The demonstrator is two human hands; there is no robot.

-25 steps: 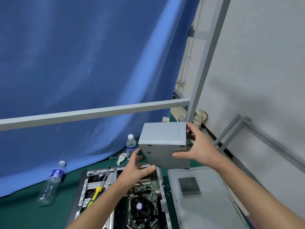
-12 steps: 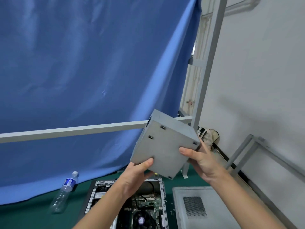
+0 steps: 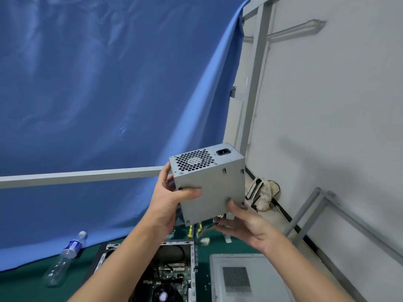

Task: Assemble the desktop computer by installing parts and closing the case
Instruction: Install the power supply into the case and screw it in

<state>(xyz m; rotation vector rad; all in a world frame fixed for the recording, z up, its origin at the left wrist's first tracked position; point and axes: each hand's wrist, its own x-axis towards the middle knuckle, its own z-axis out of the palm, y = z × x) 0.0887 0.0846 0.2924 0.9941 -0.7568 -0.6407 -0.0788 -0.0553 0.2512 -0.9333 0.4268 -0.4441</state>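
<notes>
A blue cloth backdrop point(image 3: 104, 94) hangs across the left and middle of the view, draped over a grey metal frame whose horizontal bar point(image 3: 82, 175) crosses in front of it and whose upright post point(image 3: 255, 83) rises beside the white wall point(image 3: 340, 105). On the green tabletop point(image 3: 26, 286) a clear plastic water bottle point(image 3: 64, 259) with a blue label lies on its side. A beige bag point(image 3: 262, 196) sits against the wall base, and a grey metal rack point(image 3: 322, 216) leans near it.
</notes>
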